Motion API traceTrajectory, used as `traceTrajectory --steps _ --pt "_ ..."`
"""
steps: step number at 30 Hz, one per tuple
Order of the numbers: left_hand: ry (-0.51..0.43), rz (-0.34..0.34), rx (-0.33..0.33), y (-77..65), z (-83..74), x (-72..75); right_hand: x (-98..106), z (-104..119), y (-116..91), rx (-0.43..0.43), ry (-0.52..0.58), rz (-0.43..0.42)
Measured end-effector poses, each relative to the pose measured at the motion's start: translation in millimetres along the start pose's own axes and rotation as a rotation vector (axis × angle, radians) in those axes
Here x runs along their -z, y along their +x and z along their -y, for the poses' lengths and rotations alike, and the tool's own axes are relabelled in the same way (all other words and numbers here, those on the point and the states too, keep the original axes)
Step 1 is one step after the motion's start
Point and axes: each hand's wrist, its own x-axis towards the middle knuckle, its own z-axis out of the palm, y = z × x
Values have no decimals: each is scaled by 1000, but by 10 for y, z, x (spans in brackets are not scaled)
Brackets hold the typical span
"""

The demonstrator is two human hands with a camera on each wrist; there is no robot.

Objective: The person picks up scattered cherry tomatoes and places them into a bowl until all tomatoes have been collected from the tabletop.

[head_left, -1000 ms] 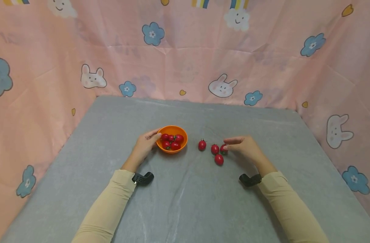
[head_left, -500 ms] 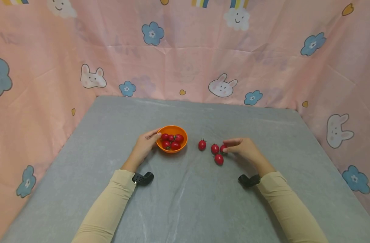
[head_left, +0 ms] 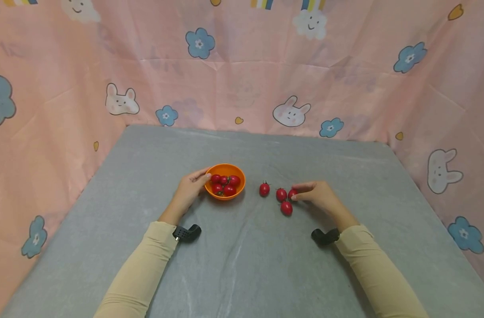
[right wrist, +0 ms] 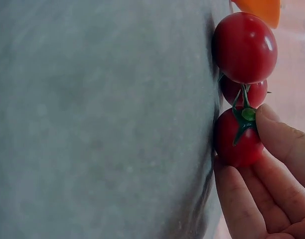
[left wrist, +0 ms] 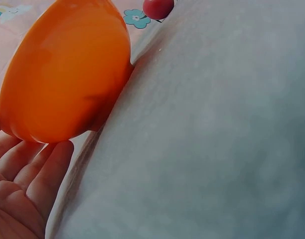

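Note:
My left hand (head_left: 187,192) grips an orange bowl (head_left: 225,169) by its left side, thumb at the rim and fingers against the outer wall, as the left wrist view shows. Several red cherry tomatoes (head_left: 229,190) lie inside the bowl. To the right, my right hand (head_left: 319,196) pinches a cherry tomato (right wrist: 237,139) between thumb and fingertips; its green stem cap faces the right wrist camera. Close beside that one lie two more cherry tomatoes, the nearer tomato (head_left: 286,208) and the left tomato (head_left: 281,194). A single tomato (head_left: 264,190) sits apart, between them and the bowl.
A grey cloth-covered table (head_left: 242,265) lies under everything. Behind it and at both sides hangs a pink curtain (head_left: 242,79) printed with rabbits, flowers and clouds. Black wrist cameras, a left camera (head_left: 187,234) and a right camera (head_left: 325,237), stick out from the wrists.
My right hand has shifted slightly left, and its thumb and fingers have come in around the rightmost loose tomato. The left hand and bowl have stayed in place.

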Motion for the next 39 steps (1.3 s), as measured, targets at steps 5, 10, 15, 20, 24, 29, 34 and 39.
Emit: traceTrajectory --steps 5,10,15,20,24,29,34,39 --pt "3 -1 8 -2 -5 -3 20 -13 -1 0 10 -14" --pt "12 -4 1 -8 -12 2 67 27 -42 -36 35 -25" --pt "13 -8 -5 -1 -6 4 105 101 -96 -50 67 -31" --pt "5 -5 -2 8 5 3 116 163 -111 -19 57 -37" --pt "0 -2 3 9 13 4 103 213 -102 8 53 -44" --pt "0 -1 4 9 13 8 59 298 -66 -4 54 -49" --pt "-6 1 -5 12 12 8 -10 404 -14 -19 83 -46" --pt "-8 2 -9 14 8 6 -78 516 21 -2 105 -33"
